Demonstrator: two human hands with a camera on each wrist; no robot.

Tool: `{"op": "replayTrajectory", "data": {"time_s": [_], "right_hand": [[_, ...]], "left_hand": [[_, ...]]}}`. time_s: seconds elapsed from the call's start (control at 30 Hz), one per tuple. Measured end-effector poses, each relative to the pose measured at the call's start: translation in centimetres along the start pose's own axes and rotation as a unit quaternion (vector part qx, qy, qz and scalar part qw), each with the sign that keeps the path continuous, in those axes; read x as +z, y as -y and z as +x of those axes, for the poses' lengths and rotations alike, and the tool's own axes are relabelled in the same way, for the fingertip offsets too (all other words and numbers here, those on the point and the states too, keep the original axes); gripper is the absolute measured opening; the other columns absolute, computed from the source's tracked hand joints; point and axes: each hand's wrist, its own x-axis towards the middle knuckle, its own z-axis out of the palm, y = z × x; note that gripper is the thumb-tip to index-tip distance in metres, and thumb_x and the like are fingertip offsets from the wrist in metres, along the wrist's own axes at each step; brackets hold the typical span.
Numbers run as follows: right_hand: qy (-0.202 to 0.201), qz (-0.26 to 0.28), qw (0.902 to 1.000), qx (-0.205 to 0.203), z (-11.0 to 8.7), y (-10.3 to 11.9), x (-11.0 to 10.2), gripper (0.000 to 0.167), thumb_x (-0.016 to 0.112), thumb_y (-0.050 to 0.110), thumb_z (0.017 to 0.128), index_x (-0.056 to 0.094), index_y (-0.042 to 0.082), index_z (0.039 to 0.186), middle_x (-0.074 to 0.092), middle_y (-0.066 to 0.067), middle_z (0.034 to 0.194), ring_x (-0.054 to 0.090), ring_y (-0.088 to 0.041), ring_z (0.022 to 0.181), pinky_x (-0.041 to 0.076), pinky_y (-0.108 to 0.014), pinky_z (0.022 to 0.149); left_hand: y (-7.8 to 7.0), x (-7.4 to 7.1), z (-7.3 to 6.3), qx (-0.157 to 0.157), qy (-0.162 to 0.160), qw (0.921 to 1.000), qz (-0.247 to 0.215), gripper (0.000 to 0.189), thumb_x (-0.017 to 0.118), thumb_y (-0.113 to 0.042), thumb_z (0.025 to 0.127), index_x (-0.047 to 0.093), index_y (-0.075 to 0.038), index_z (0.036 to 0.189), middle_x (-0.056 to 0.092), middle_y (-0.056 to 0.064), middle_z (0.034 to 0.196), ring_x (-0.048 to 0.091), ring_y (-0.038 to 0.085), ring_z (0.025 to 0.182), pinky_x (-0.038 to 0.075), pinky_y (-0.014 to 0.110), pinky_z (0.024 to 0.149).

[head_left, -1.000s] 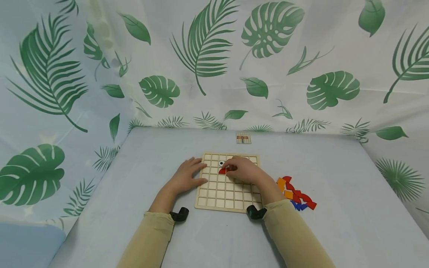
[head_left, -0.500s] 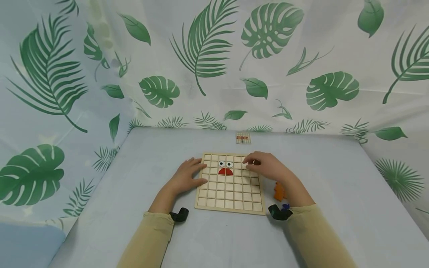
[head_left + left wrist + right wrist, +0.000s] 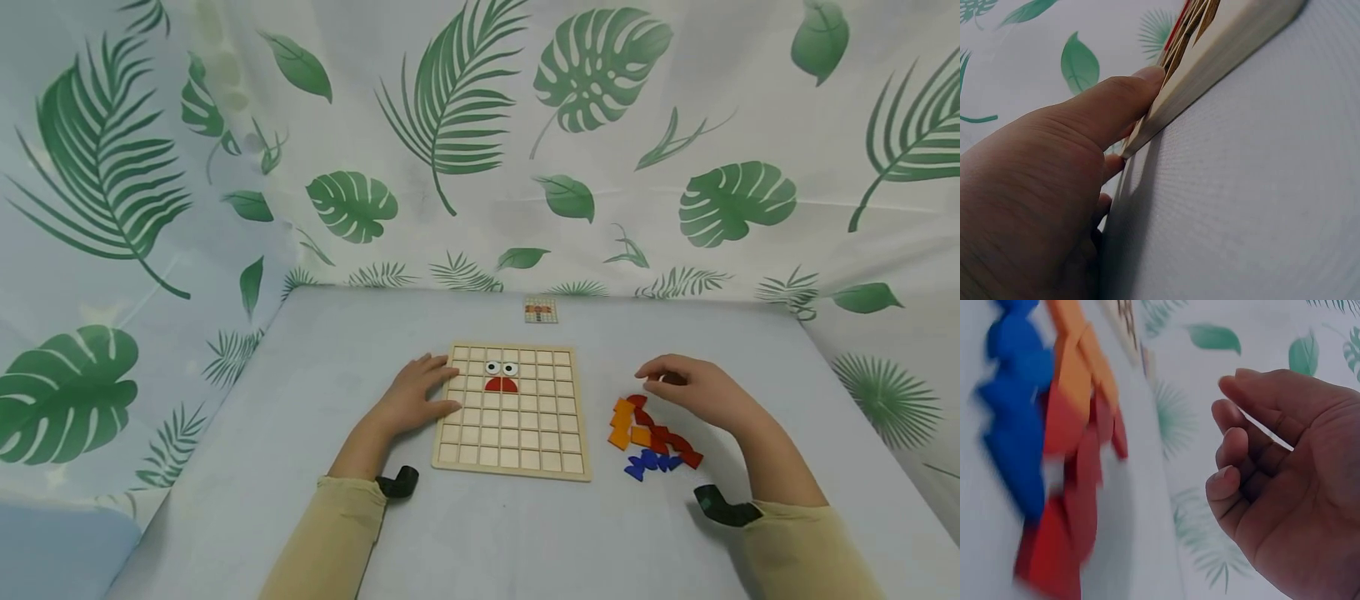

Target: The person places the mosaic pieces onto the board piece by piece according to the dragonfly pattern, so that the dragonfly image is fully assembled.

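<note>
- since the earlier frames, the right hand has moved from above the grid board to the right of it.
- right hand: fingers loosely bent, narrow gap between thumb and forefinger, nothing held; apart from the loose pieces.
- left hand: fingers relaxed and spread, touching the board's left edge, thumb on its frame.
- table, right of the board: a cluster of orange pieces, nearest the board; red pieces, farther right; blue pieces, toward the person.
- on the board, near the middle of its far half: two eye pieces side by side; directly below, two red quarter-rounds forming a half circle.
- beyond the board's far edge: a small patterned card, flat.
</note>
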Motion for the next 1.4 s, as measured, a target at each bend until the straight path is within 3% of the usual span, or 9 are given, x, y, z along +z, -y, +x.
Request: {"op": "replayTrajectory", "data": {"time_s": [0.37, 0.73, 1.0, 1.2, 1.4], "right_hand": [[0.023, -0.003, 0.9995, 0.02, -3.4, -4.6, -0.4, 0.03, 0.065, 0.037, 0.095, 0.067, 0.02, 0.12, 0.064, -0.001, 0.105, 0.054, -0.018, 0.094, 0.053, -0.022, 0.07], [0.058, 0.0, 0.9982, 0.012, -4.5, -7.3, 0.2, 0.031, 0.069, 0.037, 0.092, 0.066, 0.022, 0.118, 0.064, 0.0, 0.108, 0.052, -0.007, 0.088, 0.053, -0.02, 0.07], [0.103, -0.016, 0.9929, -0.058, -4.9, -8.2, 0.1, 0.036, 0.074, 0.04, 0.086, 0.064, 0.027, 0.119, 0.061, 0.005, 0.11, 0.051, -0.003, 0.095, 0.053, -0.016, 0.077], [0.103, -0.023, 0.9931, -0.051, -4.6, -7.9, 0.4, 0.039, 0.075, 0.041, 0.085, 0.062, 0.025, 0.118, 0.058, 0.004, 0.105, 0.049, -0.004, 0.093, 0.052, -0.017, 0.074], [0.071, -0.039, 0.9964, -0.024, -4.2, -7.8, 0.9, 0.04, 0.074, 0.04, 0.087, 0.062, 0.022, 0.12, 0.057, 0.003, 0.1, 0.049, -0.007, 0.089, 0.051, -0.018, 0.071]], "left_hand": [[0.1, 0.1, 0.1, 0.003, 0.003, 1.0, 0.002, 0.066, 0.067, -0.047, 0.091, 0.046, -0.02, 0.148, 0.031, 0.005, 0.162, 0.014, 0.031, 0.154, 0.008, 0.05, 0.128], [0.0, 0.1, 0.0, 0.007, -0.002, 1.0, 0.003, 0.065, 0.067, -0.046, 0.091, 0.047, -0.02, 0.148, 0.032, 0.005, 0.161, 0.015, 0.032, 0.154, 0.009, 0.05, 0.128], [-0.1, 0.0, 0.0, 0.005, -0.001, 1.0, 0.002, 0.065, 0.067, -0.047, 0.092, 0.047, -0.02, 0.147, 0.032, 0.005, 0.161, 0.015, 0.031, 0.154, 0.009, 0.05, 0.128], [0.0, -0.1, -0.1, 0.007, 0.0, 1.0, 0.002, 0.065, 0.066, -0.046, 0.092, 0.047, -0.019, 0.148, 0.032, 0.006, 0.161, 0.015, 0.032, 0.154, 0.008, 0.05, 0.128], [0.0, -0.1, -0.1, 0.006, 0.001, 1.0, -0.002, 0.065, 0.067, -0.046, 0.092, 0.046, -0.019, 0.148, 0.032, 0.006, 0.161, 0.015, 0.032, 0.154, 0.008, 0.05, 0.128]]}}
